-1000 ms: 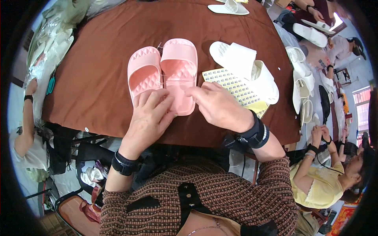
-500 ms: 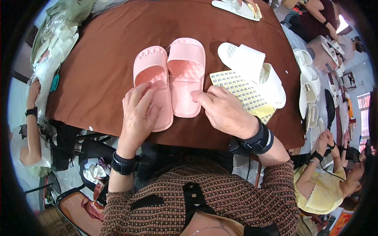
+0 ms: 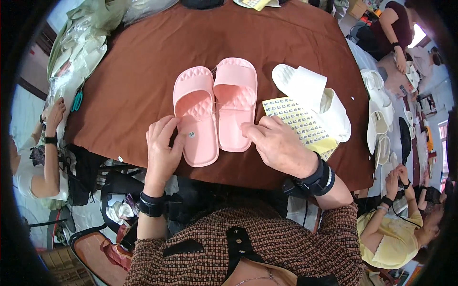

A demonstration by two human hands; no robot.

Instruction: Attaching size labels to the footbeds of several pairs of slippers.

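Two pink slippers lie side by side, toes away from me, a thin clear tie between them. The left slipper [image 3: 199, 140] shows a small round sticker [image 3: 191, 135] on its heel area. My left hand [image 3: 163, 143] is at that slipper's outer edge, thumb and fingers apart. On the right slipper [image 3: 234, 114], the thumb of my right hand [image 3: 284, 148] rests over the insole edge with the fingers curled. What lies under or between them is hidden. Beside this hand, a sticker sheet [image 3: 291, 119] lies partly beneath a pair of white slippers [image 3: 305, 88].
A brown cloth covers the table [image 3: 143, 81]. Plastic-wrapped slippers [image 3: 78, 62] and teal-handled scissors [image 3: 77, 101] lie at its left edge. More white shoes [image 3: 378, 119] stand on a neighbouring table to the right. Other people work on both sides.
My left hand has drawn back from the left slipper's insole to its edge, uncovering the round sticker. The right thumb stays on the other slipper. The whole view has shifted slightly.
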